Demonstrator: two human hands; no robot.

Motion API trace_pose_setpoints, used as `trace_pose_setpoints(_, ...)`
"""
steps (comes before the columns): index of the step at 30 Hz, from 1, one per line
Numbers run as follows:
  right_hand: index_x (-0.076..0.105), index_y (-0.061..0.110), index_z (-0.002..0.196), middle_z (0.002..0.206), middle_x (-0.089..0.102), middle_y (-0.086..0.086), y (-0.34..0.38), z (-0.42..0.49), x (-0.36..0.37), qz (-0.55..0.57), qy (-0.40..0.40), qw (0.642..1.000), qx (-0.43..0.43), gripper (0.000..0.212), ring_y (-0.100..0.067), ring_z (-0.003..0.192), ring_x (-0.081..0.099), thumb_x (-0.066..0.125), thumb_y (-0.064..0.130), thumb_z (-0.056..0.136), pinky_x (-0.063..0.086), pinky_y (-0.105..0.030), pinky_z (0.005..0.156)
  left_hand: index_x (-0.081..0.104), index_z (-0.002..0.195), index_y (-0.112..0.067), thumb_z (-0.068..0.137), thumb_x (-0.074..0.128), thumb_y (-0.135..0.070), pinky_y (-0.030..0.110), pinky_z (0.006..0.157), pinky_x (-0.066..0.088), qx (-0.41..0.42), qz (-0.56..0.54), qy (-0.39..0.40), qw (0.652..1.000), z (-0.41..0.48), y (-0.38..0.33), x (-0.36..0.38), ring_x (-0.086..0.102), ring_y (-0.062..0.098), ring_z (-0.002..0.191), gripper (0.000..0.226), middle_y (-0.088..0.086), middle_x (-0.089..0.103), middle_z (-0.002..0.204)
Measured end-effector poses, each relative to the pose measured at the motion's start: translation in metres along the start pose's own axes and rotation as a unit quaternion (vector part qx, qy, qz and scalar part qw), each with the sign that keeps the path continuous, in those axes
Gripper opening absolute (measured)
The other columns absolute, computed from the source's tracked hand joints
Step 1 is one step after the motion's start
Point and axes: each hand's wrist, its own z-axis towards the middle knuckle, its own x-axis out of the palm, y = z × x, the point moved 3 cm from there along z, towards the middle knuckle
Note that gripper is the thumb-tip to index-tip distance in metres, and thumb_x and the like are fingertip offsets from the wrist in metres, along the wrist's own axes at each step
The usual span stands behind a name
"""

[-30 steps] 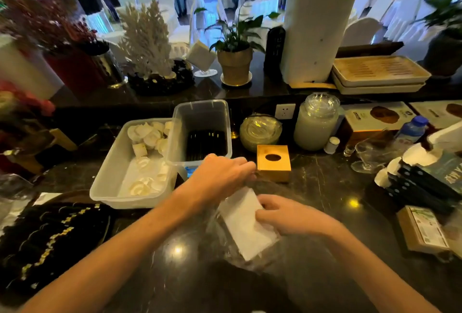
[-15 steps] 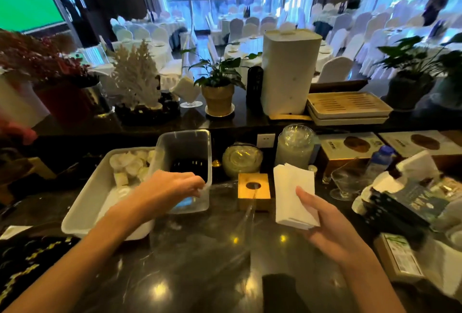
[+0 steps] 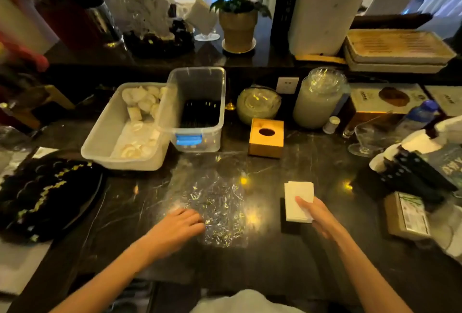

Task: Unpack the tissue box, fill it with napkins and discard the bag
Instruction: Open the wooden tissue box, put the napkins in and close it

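Napkins (image 3: 298,200) now lower, bag (image 3: 217,202) flattened.

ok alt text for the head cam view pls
On a dark marble counter, the right hand holds a stack of white napkins while the left hand rests on an empty clear plastic bag; a wooden tissue box stands behind.

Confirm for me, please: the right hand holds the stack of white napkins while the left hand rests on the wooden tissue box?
Not quite. In the head view the left hand rests on the crumpled clear bag, apart from the tissue box. The right hand does hold the napkins.
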Motion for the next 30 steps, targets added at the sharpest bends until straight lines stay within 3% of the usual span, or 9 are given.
trace_pose_setpoints(3,0.045,0.001,0.138,0.133,0.059,-0.021,-0.029,0.019,-0.004,-0.056,-0.037,0.998,0.017,0.044,-0.035,0.117,0.059,0.055,0.016,0.098,0.049,-0.046,0.097,0.067,0.094,-0.027,0.062,0.083,-0.018,0.020,0.084,0.052,-0.070,-0.069,0.005,0.995,-0.001,-0.010,0.040,0.065,0.009,0.098,0.037,-0.010,0.068,0.105)
trace_pose_setpoints(5,0.046,-0.002,0.137,0.134,0.058,-0.025,-0.039,0.024,-0.004,-0.075,-0.054,0.996,0.018,0.043,-0.039,0.119,0.058,0.057,0.013,0.097,0.047,-0.052,0.102,0.065,0.105,-0.017,0.079,0.068,-0.012,0.030,0.094,0.050,-0.105,-0.129,0.024,0.986,-0.003,-0.012,0.061,0.060,0.020,0.112,0.026,0.000,0.064,0.118)
trace_pose_setpoints(9,0.043,-0.002,0.134,0.132,0.057,-0.022,-0.042,0.024,-0.002,-0.184,-0.125,0.975,-0.008,0.047,-0.034,0.115,0.057,0.059,0.020,0.096,0.043,-0.033,0.088,0.047,0.134,-0.020,0.070,0.050,-0.024,0.041,0.121,0.019,-0.111,-0.161,0.126,0.973,-0.005,-0.020,0.097,0.027,0.026,0.143,0.064,0.004,0.041,0.147)
trace_pose_setpoints(12,0.041,0.000,0.138,0.134,0.050,-0.023,-0.045,0.025,-0.005,-0.267,-0.190,0.945,-0.023,0.058,-0.039,0.121,0.051,0.060,0.032,0.094,0.042,-0.037,0.095,0.034,0.145,-0.030,0.071,0.046,-0.033,0.051,0.122,0.004,-0.130,-0.122,0.119,0.977,0.008,-0.017,0.104,0.014,0.029,0.149,0.075,0.003,0.029,0.157)
trace_pose_setpoints(15,0.031,0.006,0.148,0.141,0.040,-0.025,-0.054,0.025,-0.011,-0.368,-0.220,0.903,-0.012,0.071,-0.042,0.129,0.040,0.055,0.045,0.094,0.034,-0.046,0.107,0.008,0.153,-0.038,0.090,0.031,-0.044,0.061,0.115,-0.010,-0.235,-0.126,0.092,0.959,0.025,-0.001,0.105,-0.004,0.030,0.151,0.068,0.002,0.002,0.164)
trace_pose_setpoints(18,0.024,0.011,0.152,0.144,0.036,-0.024,-0.059,0.027,-0.014,-0.398,-0.231,0.888,-0.017,0.077,-0.041,0.132,0.035,0.055,0.048,0.092,0.029,-0.048,0.110,-0.008,0.150,-0.044,0.093,0.013,-0.063,0.068,0.112,-0.006,-0.298,-0.164,0.133,0.931,0.037,0.009,0.117,-0.013,0.029,0.150,0.064,-0.003,-0.015,0.163)
trace_pose_setpoints(22,0.023,0.020,0.151,0.139,0.038,-0.019,-0.059,0.032,-0.017,-0.417,-0.220,0.881,-0.030,0.073,-0.038,0.127,0.038,0.053,0.051,0.092,0.034,-0.046,0.107,-0.008,0.149,-0.048,0.100,0.025,-0.050,0.072,0.112,0.000,-0.367,-0.213,0.185,0.886,0.033,0.016,0.141,-0.014,0.029,0.150,0.059,-0.005,-0.017,0.163)
trace_pose_setpoints(25,0.015,0.020,0.155,0.142,0.034,-0.017,-0.060,0.037,-0.021,-0.433,-0.201,0.879,-0.017,0.075,-0.035,0.130,0.036,0.049,0.050,0.095,0.033,-0.044,0.109,-0.005,0.149,-0.048,0.100,0.033,-0.043,0.075,0.110,0.002,-0.383,-0.236,0.187,0.873,0.032,0.018,0.145,-0.016,0.030,0.149,0.063,-0.005,-0.015,0.163)
trace_pose_setpoints(30,0.009,0.019,0.156,0.143,0.030,-0.017,-0.068,0.047,-0.032,-0.403,-0.165,0.900,-0.016,0.077,-0.035,0.132,0.034,0.049,0.045,0.097,0.031,-0.044,0.112,0.006,0.150,-0.041,0.092,0.044,-0.030,0.075,0.109,0.010,-0.438,-0.268,0.186,0.838,0.044,0.018,0.145,-0.014,0.034,0.149,0.070,-0.001,-0.008,0.163)
